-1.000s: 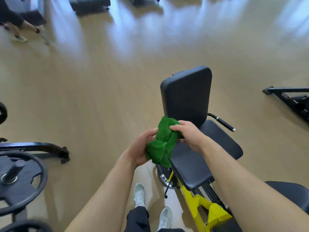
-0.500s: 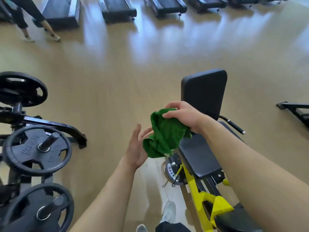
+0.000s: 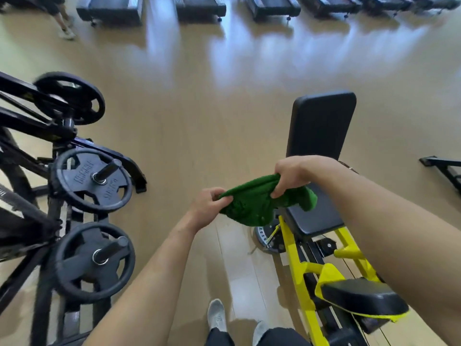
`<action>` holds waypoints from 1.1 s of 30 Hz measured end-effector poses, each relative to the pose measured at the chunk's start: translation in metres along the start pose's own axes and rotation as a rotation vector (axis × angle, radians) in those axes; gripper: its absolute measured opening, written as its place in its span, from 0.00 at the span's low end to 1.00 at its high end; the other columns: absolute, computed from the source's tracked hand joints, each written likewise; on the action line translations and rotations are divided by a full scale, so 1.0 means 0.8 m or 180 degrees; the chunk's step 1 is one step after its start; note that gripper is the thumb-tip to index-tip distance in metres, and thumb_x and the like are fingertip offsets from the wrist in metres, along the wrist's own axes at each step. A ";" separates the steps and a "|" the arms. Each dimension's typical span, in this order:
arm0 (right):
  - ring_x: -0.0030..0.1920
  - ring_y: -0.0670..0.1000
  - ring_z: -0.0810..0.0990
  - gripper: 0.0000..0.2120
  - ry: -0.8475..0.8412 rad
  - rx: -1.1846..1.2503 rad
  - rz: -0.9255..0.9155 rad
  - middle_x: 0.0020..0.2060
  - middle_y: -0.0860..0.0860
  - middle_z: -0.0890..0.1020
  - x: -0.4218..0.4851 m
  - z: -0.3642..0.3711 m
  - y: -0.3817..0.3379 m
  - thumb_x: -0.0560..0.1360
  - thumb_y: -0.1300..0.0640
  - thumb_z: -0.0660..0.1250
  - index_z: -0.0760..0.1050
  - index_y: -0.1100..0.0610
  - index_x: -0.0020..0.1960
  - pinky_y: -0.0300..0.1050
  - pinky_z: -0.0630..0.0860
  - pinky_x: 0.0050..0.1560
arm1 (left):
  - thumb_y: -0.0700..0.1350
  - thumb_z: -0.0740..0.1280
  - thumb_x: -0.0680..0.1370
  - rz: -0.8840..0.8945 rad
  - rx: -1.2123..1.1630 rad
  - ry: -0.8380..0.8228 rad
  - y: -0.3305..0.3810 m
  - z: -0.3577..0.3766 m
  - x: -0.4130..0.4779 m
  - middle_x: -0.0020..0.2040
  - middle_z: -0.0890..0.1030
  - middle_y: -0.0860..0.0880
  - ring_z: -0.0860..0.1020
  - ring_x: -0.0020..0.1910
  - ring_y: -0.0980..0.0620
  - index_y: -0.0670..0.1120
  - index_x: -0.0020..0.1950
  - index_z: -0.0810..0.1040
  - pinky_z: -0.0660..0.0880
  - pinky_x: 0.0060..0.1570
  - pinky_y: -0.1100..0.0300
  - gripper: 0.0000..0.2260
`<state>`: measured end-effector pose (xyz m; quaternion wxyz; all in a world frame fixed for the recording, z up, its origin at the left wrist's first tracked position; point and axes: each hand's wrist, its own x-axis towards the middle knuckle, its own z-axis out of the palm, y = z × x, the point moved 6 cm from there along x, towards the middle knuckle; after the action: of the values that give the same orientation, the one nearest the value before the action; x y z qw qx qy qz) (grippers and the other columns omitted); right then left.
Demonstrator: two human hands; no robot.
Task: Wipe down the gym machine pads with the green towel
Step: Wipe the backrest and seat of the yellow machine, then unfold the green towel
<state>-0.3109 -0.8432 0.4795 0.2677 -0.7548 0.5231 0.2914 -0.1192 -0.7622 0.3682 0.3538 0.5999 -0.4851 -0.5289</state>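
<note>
Both hands hold the green towel (image 3: 259,203) stretched in the air, just left of the machine's black seat pad (image 3: 315,218). My left hand (image 3: 209,203) pinches its left end. My right hand (image 3: 291,173) grips its upper right part, and a loose flap hangs over the seat pad's near corner. The upright black back pad (image 3: 321,123) stands behind my right hand. Another black pad (image 3: 361,299) sits on the yellow frame (image 3: 294,258) at the lower right, partly behind my right forearm.
A rack with black weight plates (image 3: 92,181) stands at the left. Treadmills (image 3: 199,6) line the far wall. A person's legs (image 3: 62,21) show at the top left. A black machine foot (image 3: 441,166) lies at the right. My shoes (image 3: 217,314) are on the wooden floor.
My left hand, open half a second ago, now pinches the towel's left end. The bunched towel has been pulled out wide between both hands. The view has swung left and up.
</note>
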 end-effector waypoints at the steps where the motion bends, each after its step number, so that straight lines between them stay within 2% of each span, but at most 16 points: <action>1: 0.44 0.52 0.81 0.11 0.0114 0.0049 -0.0051 0.43 0.50 0.83 -0.008 0.002 -0.004 0.75 0.46 0.74 0.80 0.54 0.47 0.47 0.77 0.45 | 0.43 0.67 0.81 -0.0061 0.0118 0.0028 -0.008 -0.002 -0.012 0.40 0.84 0.46 0.82 0.41 0.47 0.46 0.46 0.84 0.81 0.44 0.52 0.07; 5: 0.42 0.54 0.84 0.12 0.0354 0.0956 -0.0480 0.41 0.53 0.86 -0.041 0.012 -0.018 0.74 0.51 0.75 0.83 0.61 0.49 0.46 0.79 0.45 | 0.51 0.65 0.83 -0.0165 0.0120 0.0257 -0.025 -0.009 -0.077 0.42 0.82 0.44 0.80 0.41 0.47 0.38 0.51 0.82 0.77 0.43 0.51 0.16; 7: 0.44 0.57 0.87 0.10 0.0052 0.1762 -0.0663 0.44 0.57 0.88 -0.058 0.032 -0.022 0.76 0.56 0.74 0.81 0.63 0.51 0.50 0.84 0.48 | 0.60 0.65 0.79 -0.0319 -0.0410 0.0214 -0.031 -0.002 -0.117 0.43 0.85 0.46 0.82 0.41 0.50 0.38 0.51 0.83 0.78 0.44 0.55 0.24; 9: 0.47 0.60 0.88 0.12 -0.0038 0.2168 -0.0768 0.48 0.60 0.88 -0.071 0.053 -0.020 0.77 0.56 0.73 0.80 0.63 0.56 0.57 0.85 0.50 | 0.62 0.64 0.77 -0.0748 -0.1094 -0.0146 -0.049 0.017 -0.156 0.49 0.87 0.43 0.85 0.46 0.46 0.39 0.58 0.83 0.81 0.44 0.57 0.27; 11: 0.50 0.61 0.87 0.13 0.0071 0.2278 -0.0846 0.52 0.61 0.87 -0.080 0.075 -0.018 0.77 0.57 0.74 0.78 0.61 0.59 0.61 0.84 0.54 | 0.60 0.71 0.74 -0.1141 -0.1584 -0.0429 -0.070 0.044 -0.199 0.49 0.87 0.41 0.86 0.43 0.46 0.40 0.60 0.82 0.82 0.41 0.58 0.25; 13: 0.52 0.61 0.87 0.15 0.0205 0.2351 -0.0844 0.53 0.60 0.86 -0.088 0.101 -0.014 0.76 0.59 0.75 0.77 0.60 0.60 0.63 0.82 0.57 | 0.54 0.80 0.65 -0.1151 -0.1720 -0.0659 -0.088 0.067 -0.239 0.45 0.86 0.42 0.85 0.38 0.49 0.41 0.54 0.85 0.82 0.36 0.60 0.24; 15: 0.52 0.60 0.87 0.14 0.0231 0.2514 -0.0834 0.52 0.60 0.86 -0.096 0.131 -0.007 0.75 0.60 0.75 0.77 0.61 0.58 0.60 0.82 0.57 | 0.50 0.84 0.60 -0.1013 -0.1716 -0.0851 -0.108 0.086 -0.280 0.50 0.85 0.39 0.85 0.42 0.47 0.40 0.54 0.86 0.83 0.40 0.58 0.26; 17: 0.52 0.59 0.87 0.15 0.0146 0.2826 -0.0799 0.52 0.60 0.86 -0.103 0.164 0.001 0.75 0.61 0.75 0.77 0.63 0.59 0.58 0.83 0.57 | 0.48 0.85 0.61 -0.1015 -0.1933 -0.0808 -0.137 0.101 -0.327 0.54 0.84 0.37 0.85 0.46 0.44 0.39 0.60 0.82 0.83 0.44 0.54 0.31; 20: 0.51 0.59 0.87 0.18 -0.0024 0.3168 -0.0665 0.53 0.60 0.86 -0.110 0.218 0.010 0.74 0.60 0.76 0.77 0.64 0.61 0.55 0.84 0.54 | 0.46 0.83 0.64 -0.0863 -0.2656 -0.0354 -0.183 0.117 -0.394 0.62 0.81 0.35 0.83 0.56 0.40 0.36 0.67 0.77 0.82 0.54 0.50 0.35; 22: 0.53 0.59 0.87 0.18 -0.0173 0.3327 -0.0683 0.53 0.60 0.86 -0.119 0.256 0.002 0.74 0.57 0.76 0.78 0.63 0.60 0.55 0.83 0.55 | 0.44 0.79 0.70 -0.0579 -0.3387 0.0173 -0.203 0.121 -0.432 0.68 0.78 0.36 0.79 0.65 0.39 0.37 0.69 0.77 0.79 0.62 0.49 0.30; 24: 0.55 0.59 0.86 0.16 -0.0274 0.3582 -0.0766 0.55 0.60 0.86 -0.129 0.295 -0.017 0.76 0.57 0.74 0.79 0.62 0.60 0.55 0.83 0.56 | 0.45 0.73 0.73 -0.0385 -0.3590 0.0890 -0.222 0.119 -0.464 0.66 0.80 0.38 0.79 0.65 0.40 0.39 0.65 0.82 0.78 0.61 0.51 0.21; 26: 0.53 0.58 0.87 0.12 -0.0304 0.3710 -0.0820 0.53 0.59 0.86 -0.138 0.331 -0.044 0.79 0.59 0.71 0.79 0.61 0.61 0.54 0.84 0.51 | 0.47 0.73 0.74 -0.0317 -0.3537 0.1568 -0.241 0.115 -0.495 0.65 0.80 0.37 0.78 0.64 0.39 0.40 0.64 0.82 0.73 0.62 0.47 0.20; 28: 0.47 0.55 0.88 0.11 -0.0056 0.3671 -0.0754 0.51 0.57 0.86 -0.146 0.360 -0.071 0.80 0.60 0.70 0.78 0.60 0.62 0.49 0.85 0.42 | 0.48 0.70 0.78 -0.0450 -0.3488 0.2061 -0.262 0.114 -0.521 0.66 0.80 0.36 0.78 0.65 0.37 0.39 0.68 0.78 0.71 0.66 0.42 0.21; 30: 0.43 0.52 0.86 0.10 0.0498 0.3397 -0.0654 0.48 0.55 0.86 -0.158 0.384 -0.096 0.79 0.59 0.70 0.80 0.59 0.60 0.44 0.84 0.36 | 0.49 0.66 0.81 -0.0730 -0.3323 0.2314 -0.275 0.119 -0.542 0.66 0.81 0.38 0.79 0.65 0.37 0.42 0.70 0.76 0.74 0.66 0.40 0.19; 32: 0.46 0.52 0.86 0.11 0.0974 0.2940 -0.0805 0.47 0.52 0.86 -0.185 0.412 -0.134 0.78 0.57 0.71 0.81 0.56 0.59 0.46 0.85 0.40 | 0.52 0.60 0.84 -0.0921 -0.3398 0.2291 -0.274 0.134 -0.556 0.65 0.82 0.39 0.79 0.65 0.39 0.44 0.71 0.75 0.78 0.60 0.43 0.19; 33: 0.49 0.53 0.85 0.13 0.0980 0.2711 -0.1006 0.49 0.52 0.86 -0.203 0.433 -0.161 0.77 0.56 0.72 0.81 0.55 0.60 0.48 0.85 0.46 | 0.55 0.56 0.85 -0.0996 -0.3556 0.2185 -0.268 0.144 -0.560 0.65 0.82 0.39 0.79 0.65 0.39 0.44 0.72 0.75 0.78 0.59 0.45 0.22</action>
<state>-0.2905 -0.4546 0.3717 0.5136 -0.6827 0.5083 -0.1083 -0.1737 -0.2642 0.2757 0.6643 0.5240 0.0939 -0.5247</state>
